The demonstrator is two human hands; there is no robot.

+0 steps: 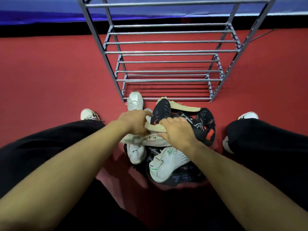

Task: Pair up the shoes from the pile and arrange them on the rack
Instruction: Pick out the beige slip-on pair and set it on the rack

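Observation:
A pile of shoes lies on the red floor between my knees. On top, a beige shoe lies sideways, with my left hand gripping its left end and my right hand closed over its right end. A black shoe with a red mark leans against it from behind. A second beige shoe lies at the far side of the pile. A white shoe stands at the rack's foot. The grey metal rack stands just beyond, its bars bare.
White shoes and a white and green shoe fill the near side of the pile, black patterned shoes the right. My own feet in white sneakers flank the pile. A dark wall base runs behind the rack.

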